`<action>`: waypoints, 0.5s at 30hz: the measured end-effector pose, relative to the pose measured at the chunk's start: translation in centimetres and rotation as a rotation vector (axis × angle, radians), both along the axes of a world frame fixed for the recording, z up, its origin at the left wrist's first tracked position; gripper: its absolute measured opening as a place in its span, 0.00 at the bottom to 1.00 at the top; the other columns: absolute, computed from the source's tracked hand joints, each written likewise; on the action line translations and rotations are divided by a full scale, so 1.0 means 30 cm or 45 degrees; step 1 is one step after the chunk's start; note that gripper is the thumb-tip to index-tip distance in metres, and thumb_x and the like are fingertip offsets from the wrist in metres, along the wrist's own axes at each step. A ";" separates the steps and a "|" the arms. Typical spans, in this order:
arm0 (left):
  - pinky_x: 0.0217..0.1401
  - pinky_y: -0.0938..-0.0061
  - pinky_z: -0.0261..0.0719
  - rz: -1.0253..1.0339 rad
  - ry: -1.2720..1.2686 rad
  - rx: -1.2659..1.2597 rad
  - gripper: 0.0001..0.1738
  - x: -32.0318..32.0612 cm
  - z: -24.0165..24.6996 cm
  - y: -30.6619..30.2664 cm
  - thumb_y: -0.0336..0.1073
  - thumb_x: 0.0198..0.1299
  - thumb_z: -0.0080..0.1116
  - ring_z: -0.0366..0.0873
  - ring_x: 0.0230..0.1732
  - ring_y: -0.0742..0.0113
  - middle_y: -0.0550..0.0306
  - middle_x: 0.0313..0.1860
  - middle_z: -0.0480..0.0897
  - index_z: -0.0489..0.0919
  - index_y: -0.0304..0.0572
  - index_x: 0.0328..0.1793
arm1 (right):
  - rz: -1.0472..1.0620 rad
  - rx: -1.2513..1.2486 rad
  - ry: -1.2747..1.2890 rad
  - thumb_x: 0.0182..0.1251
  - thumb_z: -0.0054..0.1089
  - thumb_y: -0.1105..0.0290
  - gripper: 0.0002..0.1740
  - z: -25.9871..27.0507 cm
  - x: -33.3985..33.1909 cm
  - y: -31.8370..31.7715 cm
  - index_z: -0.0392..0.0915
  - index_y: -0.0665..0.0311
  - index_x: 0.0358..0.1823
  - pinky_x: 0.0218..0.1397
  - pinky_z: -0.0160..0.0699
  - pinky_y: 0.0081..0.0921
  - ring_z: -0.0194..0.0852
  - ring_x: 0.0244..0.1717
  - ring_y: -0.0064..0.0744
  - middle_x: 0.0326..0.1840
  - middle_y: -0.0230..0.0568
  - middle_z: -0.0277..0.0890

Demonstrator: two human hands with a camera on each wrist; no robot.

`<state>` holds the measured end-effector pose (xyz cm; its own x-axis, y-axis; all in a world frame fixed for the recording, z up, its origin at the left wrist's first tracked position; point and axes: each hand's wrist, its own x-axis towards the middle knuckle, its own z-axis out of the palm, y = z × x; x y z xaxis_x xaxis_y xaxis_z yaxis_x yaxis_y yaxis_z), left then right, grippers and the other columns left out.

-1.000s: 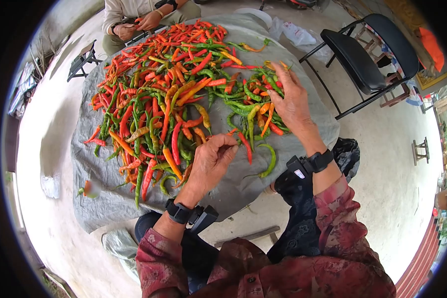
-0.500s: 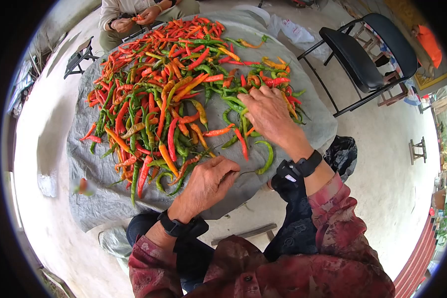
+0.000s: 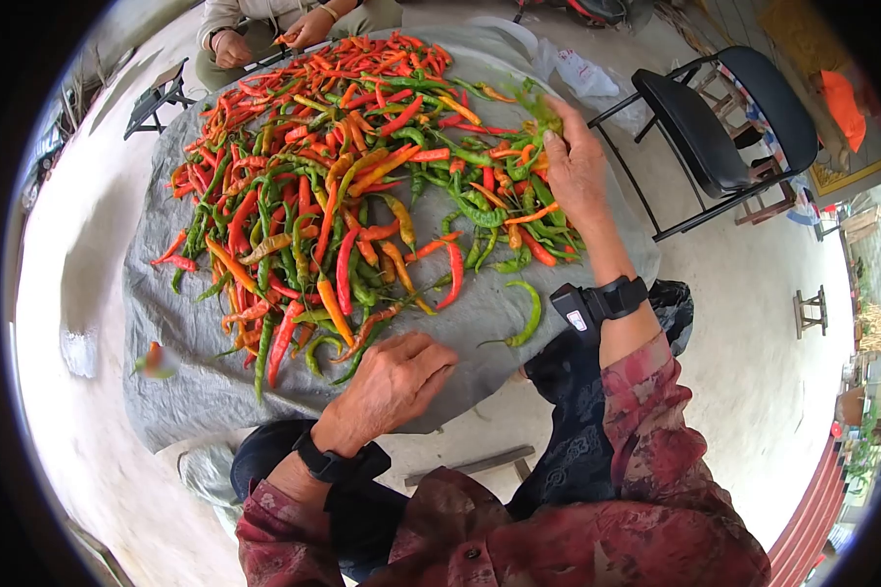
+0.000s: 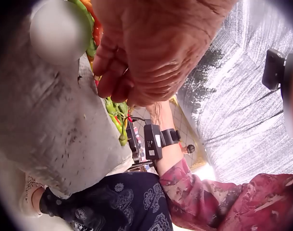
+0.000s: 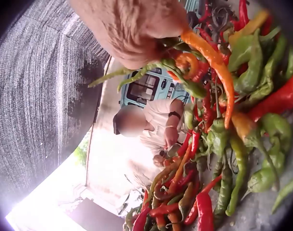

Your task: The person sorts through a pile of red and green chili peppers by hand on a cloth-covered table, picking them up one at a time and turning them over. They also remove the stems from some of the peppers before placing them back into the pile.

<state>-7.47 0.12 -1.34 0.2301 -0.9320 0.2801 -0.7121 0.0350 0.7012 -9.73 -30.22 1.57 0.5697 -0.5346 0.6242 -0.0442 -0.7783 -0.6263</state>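
Note:
In the head view, a large heap of red, orange and green chili peppers (image 3: 333, 196) covers much of the cloth-covered table. To its right is a smaller, mostly green pile (image 3: 499, 201). My right hand (image 3: 579, 166) is at the far right side of that pile, gripping green chili peppers (image 3: 533, 108) that look blurred. Their green tips (image 5: 108, 77) stick out from under the hand in the right wrist view. My left hand (image 3: 387, 386) hovers at the table's near edge, fingers loosely curled with nothing visible in them. A curved red chili (image 3: 453, 276) lies beyond it.
One green chili (image 3: 527, 313) lies apart on the grey cloth (image 3: 470, 342). Another person (image 3: 308, 24) sits across the table, hands near the heap. A black folding chair (image 3: 695, 127) stands at the right, a small stool (image 3: 162, 98) at the far left.
My right hand reached into the middle of the smaller pile, then moved up and right with green chili peppers. My left hand has drawn back left, away from the red chili.

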 end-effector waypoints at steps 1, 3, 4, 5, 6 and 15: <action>0.38 0.63 0.78 -0.002 0.000 -0.008 0.10 0.000 -0.002 0.005 0.25 0.51 0.62 0.79 0.35 0.49 0.50 0.32 0.78 0.78 0.39 0.41 | -0.025 -0.075 0.094 0.66 0.54 0.73 0.19 -0.021 -0.007 -0.018 0.72 0.63 0.59 0.47 0.76 0.38 0.81 0.44 0.49 0.43 0.53 0.80; 0.38 0.63 0.79 -0.001 -0.036 -0.023 0.10 0.000 -0.005 0.012 0.25 0.51 0.62 0.79 0.35 0.50 0.51 0.32 0.78 0.78 0.39 0.41 | -0.050 -0.156 0.190 0.67 0.55 0.72 0.20 -0.029 -0.018 -0.032 0.71 0.63 0.60 0.45 0.76 0.36 0.82 0.41 0.47 0.42 0.52 0.81; 0.38 0.63 0.79 0.003 -0.037 -0.029 0.10 0.002 -0.003 0.013 0.25 0.51 0.62 0.79 0.35 0.50 0.51 0.32 0.78 0.78 0.39 0.41 | -0.078 -0.104 0.174 0.67 0.55 0.70 0.20 -0.020 -0.028 -0.022 0.71 0.63 0.60 0.44 0.77 0.37 0.82 0.40 0.46 0.41 0.51 0.81; 0.39 0.63 0.79 -0.008 -0.055 -0.030 0.09 0.004 0.001 0.013 0.27 0.52 0.62 0.80 0.35 0.51 0.51 0.33 0.79 0.78 0.39 0.40 | -0.106 -0.052 0.156 0.67 0.56 0.69 0.21 -0.011 -0.034 -0.013 0.70 0.63 0.61 0.43 0.77 0.37 0.82 0.39 0.45 0.41 0.51 0.82; 0.40 0.63 0.80 -0.022 -0.071 -0.029 0.08 0.004 0.003 0.014 0.28 0.53 0.62 0.80 0.36 0.52 0.52 0.33 0.79 0.78 0.39 0.40 | -0.105 -0.055 0.156 0.67 0.56 0.69 0.21 -0.004 -0.040 -0.010 0.70 0.63 0.61 0.43 0.77 0.37 0.82 0.39 0.45 0.41 0.51 0.82; 0.39 0.65 0.79 -0.087 -0.240 -0.004 0.10 -0.015 -0.005 -0.031 0.26 0.48 0.63 0.80 0.36 0.54 0.53 0.32 0.79 0.79 0.39 0.39 | -0.111 -0.572 0.331 0.62 0.62 0.70 0.19 -0.046 -0.121 -0.025 0.76 0.64 0.54 0.50 0.75 0.38 0.76 0.46 0.46 0.46 0.47 0.78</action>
<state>-7.92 -0.81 -1.50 0.1097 -0.9428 0.3149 -0.8267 0.0893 0.5555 -13.35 -30.96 0.20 0.7017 -0.2988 0.6468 -0.2303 -0.9542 -0.1910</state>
